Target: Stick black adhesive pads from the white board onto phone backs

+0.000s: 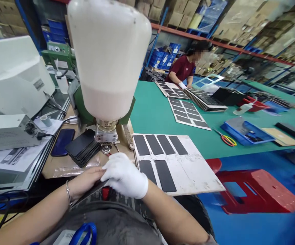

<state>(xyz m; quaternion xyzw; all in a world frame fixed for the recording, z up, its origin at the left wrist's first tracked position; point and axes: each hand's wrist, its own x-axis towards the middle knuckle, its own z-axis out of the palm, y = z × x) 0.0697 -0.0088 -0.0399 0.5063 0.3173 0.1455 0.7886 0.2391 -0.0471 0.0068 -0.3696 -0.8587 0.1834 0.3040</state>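
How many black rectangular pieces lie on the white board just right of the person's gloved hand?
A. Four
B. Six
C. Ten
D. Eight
B: the white board carries four black pieces in its top row and two below, beside the gloved right hand.

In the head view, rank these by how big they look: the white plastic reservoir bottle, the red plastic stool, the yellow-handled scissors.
1. White plastic reservoir bottle, though it is nearest the camera, so that is unsure.
2. Red plastic stool.
3. Yellow-handled scissors, clearly smallest.
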